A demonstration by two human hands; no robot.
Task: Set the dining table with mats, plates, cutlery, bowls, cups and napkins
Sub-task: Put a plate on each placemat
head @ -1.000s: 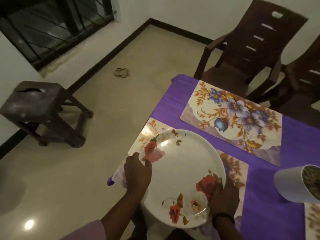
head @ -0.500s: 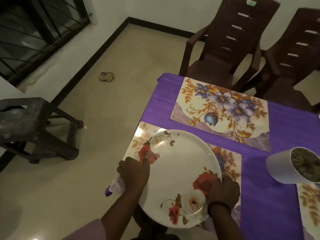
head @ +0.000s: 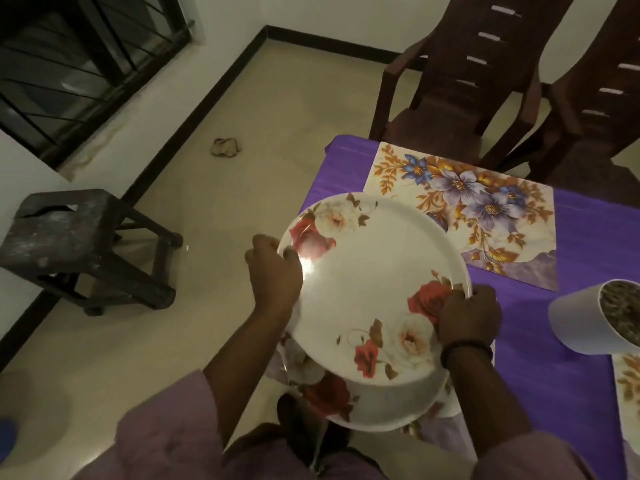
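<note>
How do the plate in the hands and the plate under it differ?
The upper plate is gripped at its rim by the left hand and right hand; the lower plate is not gripped. The upper shows whole, the lower is mostly hidden. Both are white with red roses.

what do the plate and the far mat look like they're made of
Plate: probably melamine or glazed ceramic. It is white with printed roses and a glossy finish, shown by a bright glare spot near the left hand. Which of the two cannot be told.
Mat: likely laminated plastic. It is a thin, flat sheet with a floral print and crisp edges.
</note>
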